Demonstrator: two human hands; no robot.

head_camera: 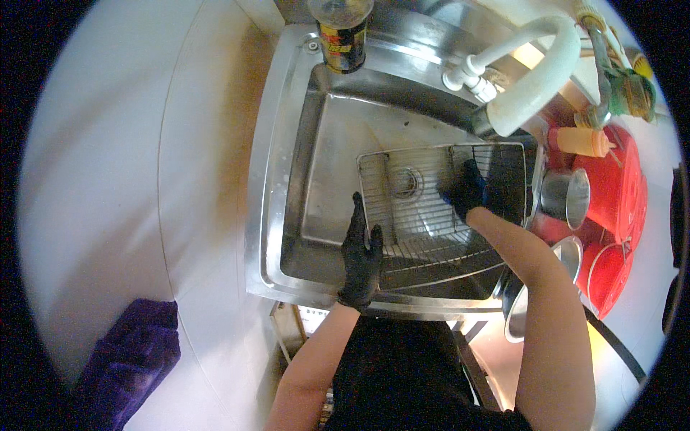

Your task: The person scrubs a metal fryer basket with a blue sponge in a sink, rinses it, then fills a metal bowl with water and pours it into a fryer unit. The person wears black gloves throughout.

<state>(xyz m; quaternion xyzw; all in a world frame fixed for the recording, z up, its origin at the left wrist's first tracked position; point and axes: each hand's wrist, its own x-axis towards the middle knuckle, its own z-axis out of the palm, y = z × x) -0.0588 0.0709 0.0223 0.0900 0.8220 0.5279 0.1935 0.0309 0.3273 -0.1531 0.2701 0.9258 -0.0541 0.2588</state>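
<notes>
A rectangular metal wire rack (418, 226) is held slanting over the right part of a stainless steel sink (337, 156). My left hand (360, 264), in a black glove, grips the rack's left edge between thumb and fingers. On the rack's upper right part, my black-gloved right hand (468, 188) presses against the bars. Something blue shows around its fingers, perhaps a pad or cloth, mostly hidden by the hand. Through the bars the round sink drain (407, 182) is visible.
A white-sleeved faucet (539, 70) arches over the sink's back right corner. A can with a label (345, 40) stands on the back rim. Right of the sink are a metal pot (563, 198), red containers (609, 188) and an orange squeeze bottle (582, 141). A purple towel (135, 361) hangs at left.
</notes>
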